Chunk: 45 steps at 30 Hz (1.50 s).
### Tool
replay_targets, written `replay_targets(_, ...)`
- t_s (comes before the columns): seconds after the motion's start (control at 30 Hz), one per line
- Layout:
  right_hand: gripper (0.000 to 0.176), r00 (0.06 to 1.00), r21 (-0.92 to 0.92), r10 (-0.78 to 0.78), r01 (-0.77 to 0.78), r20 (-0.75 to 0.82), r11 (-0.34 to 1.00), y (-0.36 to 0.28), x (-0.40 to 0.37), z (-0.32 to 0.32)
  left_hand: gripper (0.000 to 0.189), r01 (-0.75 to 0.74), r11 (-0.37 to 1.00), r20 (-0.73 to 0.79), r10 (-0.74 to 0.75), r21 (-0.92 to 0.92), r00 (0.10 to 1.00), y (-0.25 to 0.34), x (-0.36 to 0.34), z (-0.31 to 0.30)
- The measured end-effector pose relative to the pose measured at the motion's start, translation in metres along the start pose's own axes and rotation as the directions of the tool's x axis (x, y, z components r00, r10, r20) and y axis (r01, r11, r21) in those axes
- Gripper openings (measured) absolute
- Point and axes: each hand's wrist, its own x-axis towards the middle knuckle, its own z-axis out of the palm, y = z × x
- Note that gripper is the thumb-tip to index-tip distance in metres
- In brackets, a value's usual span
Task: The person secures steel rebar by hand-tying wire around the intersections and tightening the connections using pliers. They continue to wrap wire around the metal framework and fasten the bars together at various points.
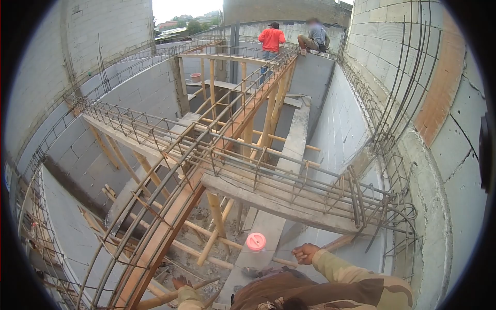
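My right hand [306, 254] is closed in a pinch, in front of my body at lower right. A thin, wire-like line seems to run left from its fingertips, too faint to name. Just left of it, a container with a pink lid [256, 242] rests on a grey plank [268, 227]. At the bottom left, my left hand [182, 282] is small and partly shaded; its fingers look apart with nothing visible in them. Beside it lies a bamboo pole [170, 297]. Above my hands runs a tied rebar cage [310, 186] over a formwork board [279, 199].
A second rebar cage lies over an orange-brown board [155, 253] and crosses the first. Bamboo props [216, 214] stand below. Bent rebar ends [400, 212] and upright bars [408, 77] stick out at right. Two people [271, 41] are at the far wall, one sitting.
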Motion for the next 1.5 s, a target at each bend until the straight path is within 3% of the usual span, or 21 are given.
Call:
replay_targets(0.1,0.009,1.0,-0.09,0.002,-0.003,-0.013,0.996,0.008,0.014,0.029,0.095,0.429,0.896,0.074,-0.423,-0.111,0.903,-0.053,-0.018,0.02)
replay_targets(0.13,0.009,1.0,-0.16,0.027,-0.029,-0.012,0.987,0.012,0.022,0.044,0.096,0.498,0.861,0.146,-0.508,0.101,0.849,-0.075,-0.03,0.029)
replay_targets(0.2,0.009,0.998,-0.232,0.063,-0.064,-0.01,0.971,0.023,0.038,0.072,0.09,0.642,0.765,0.298,-0.626,0.055,0.721,-0.108,-0.085,0.071)
replay_targets(0.27,0.01,0.995,-0.367,0.081,-0.094,-0.051,0.926,0.036,0.049,0.105,0.076,0.57,0.819,0.527,-0.516,0.07,0.675,-0.126,-0.156,0.111)
replay_targets(0.4,0.012,0.986,-0.546,0.085,-0.149,-0.141,0.824,0.06,0.059,0.152,0.058,0.281,0.96,0.669,-0.203,-0.008,0.715,-0.136,-0.127,0.125)
replay_targets(0.47,0.013,0.976,-0.587,0.215,-0.202,-0.048,0.784,0.069,0.074,0.153,0.046,0.192,0.893,0.272,-0.082,-0.408,0.959,-0.116,-0.091,0.123)
replay_targets(0.5,0.013,0.975,-0.594,0.218,-0.199,-0.041,0.78,0.072,0.081,0.153,0.046,0.182,0.892,0.271,-0.071,-0.414,0.96,-0.108,-0.085,0.121)
replay_targets(0.57,0.011,0.974,-0.636,0.225,-0.182,-0.014,0.75,0.078,0.092,0.158,0.043,0.056,0.949,0.003,-0.058,-0.309,0.998,-0.08,-0.095,0.122)
replay_targets(0.6,0.011,0.972,-0.642,0.234,-0.184,-0.007,0.744,0.079,0.094,0.162,0.042,-0.151,0.941,-0.116,0.12,-0.304,0.986,-0.07,-0.146,0.139)
replay_targets(0.63,0.011,0.967,-0.671,0.254,-0.19,-0.002,0.716,0.081,0.096,0.167,0.042,-0.162,0.938,-0.126,0.128,-0.307,0.984,-0.072,-0.138,0.137)
replay_targets(0.7,0.011,0.96,-0.704,0.279,-0.193,0.008,0.683,0.085,0.1,0.173,0.039,-0.46,0.885,0.003,0.462,-0.074,0.887,-0.078,-0.118,0.137)
replay_targets(0.77,0.012,0.96,-0.765,0.279,-0.151,0.038,0.627,0.086,0.104,0.177,0.036,-0.46,0.887,0.105,0.462,-0.046,0.881,-0.068,-0.131,0.136)
replay_targets(0.83,0.013,0.959,-0.766,0.277,-0.133,0.061,0.629,0.082,0.099,0.178,0.029,-0.267,0.963,0.454,0.255,-0.037,0.854,-0.058,-0.115,0.124)
replay_targets(0.9,0.014,0.958,-0.764,0.275,-0.116,0.084,0.635,0.073,0.094,0.18,0.038,-0.15,0.989,0.553,0.126,-0.002,0.823,-0.035,-0.134,0.111)
replay_targets(1.0,0.016,0.877,-0.627,0.444,-0.245,0.181,0.74,0.057,0.091,0.174,0.071,-0.131,0.988,0.812,0.011,0.081,0.584,-0.011,-0.151,0.096)
replay_targets(1.13,0.014,0.802,-0.481,0.502,-0.318,0.324,0.817,0.046,0.095,0.167,0.072,-0.149,0.967,0.813,-0.085,0.207,0.576,0.001,-0.148,0.086)
replay_targets(1.3,0.015,0.749,-0.581,0.494,-0.182,0.44,0.793,0.048,0.084,0.189,0.052,-0.093,0.993,0.512,0.044,0.069,0.858,-0.031,-0.124,0.099)
replay_targets(1.37,0.017,0.755,-0.827,0.481,0.143,0.446,0.543,0.049,0.081,0.2,0.048,-0.101,0.992,0.411,0.06,0.08,0.91,-0.041,-0.126,0.111)
replay_targets(1.4,0.017,0.755,-0.828,0.481,0.143,0.445,0.542,0.051,0.081,0.202,0.049,-0.145,0.972,0.327,0.079,0.184,0.942,-0.044,-0.127,0.113)
replay_targets(1.47,0.02,0.896,-0.919,0.269,0.387,0.354,-0.077,0.06,0.085,0.201,0.05,-0.176,0.942,0.243,0.106,0.286,0.964,-0.05,-0.113,0.106)
replay_targets(1.5,0.02,0.896,-0.919,0.27,0.387,0.353,-0.082,0.061,0.092,0.195,0.047,-0.354,0.844,0.325,0.23,0.402,0.917,-0.057,-0.084,0.092)
